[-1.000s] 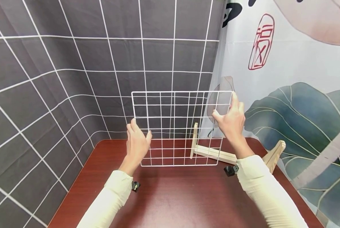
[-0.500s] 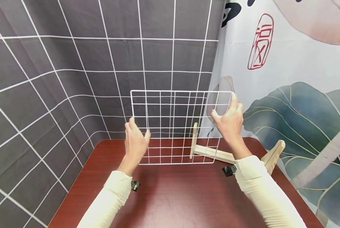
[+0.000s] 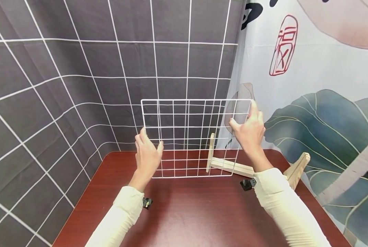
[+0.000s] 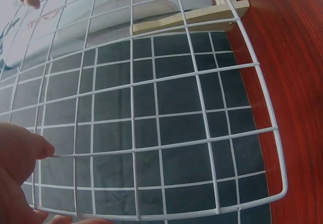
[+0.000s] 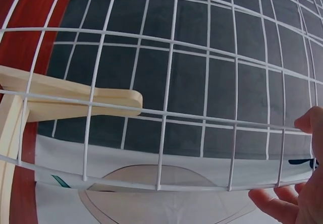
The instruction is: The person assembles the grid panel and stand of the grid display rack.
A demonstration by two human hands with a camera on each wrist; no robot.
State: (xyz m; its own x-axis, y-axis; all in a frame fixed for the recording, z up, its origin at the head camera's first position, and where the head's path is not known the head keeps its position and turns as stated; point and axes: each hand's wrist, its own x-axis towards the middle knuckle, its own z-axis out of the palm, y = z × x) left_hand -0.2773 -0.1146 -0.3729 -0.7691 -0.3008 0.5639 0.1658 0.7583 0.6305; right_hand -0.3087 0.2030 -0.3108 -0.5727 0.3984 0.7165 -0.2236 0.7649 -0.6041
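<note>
The desk (image 3: pixel 184 212) runs across the view, with its far edge against a grey curtain (image 3: pixel 125 58) marked in white squares. In the head view, the lower wire of the white wire grid (image 3: pixel 188 127) lies over the desk, on the near side of the far edge; whether it touches the top I cannot tell. The grid's upper part rises above that edge, with the curtain behind it. Between the sleeves, the red surface shows from the lower wire toward the near side.

The left hand (image 3: pixel 148 154) holds the grid's left side partway down, thumb in front and fingers round the outer wire. The right hand (image 3: pixel 250 128) holds the right side higher, close to the upper corner, its thumb reaching inward. Each grip is narrow, closed on the wire, and the forearms come in from the near side, well apart.

A wooden stand (image 3: pixel 233 167) lies toward the desk's far right corner, partly behind the grid and passing behind the right forearm. One upright shows through the mesh; the other end juts out beside the right sleeve, near the right edge. Beyond that edge hangs a white curtain (image 3: pixel 258 61) printed with leaves.
</note>
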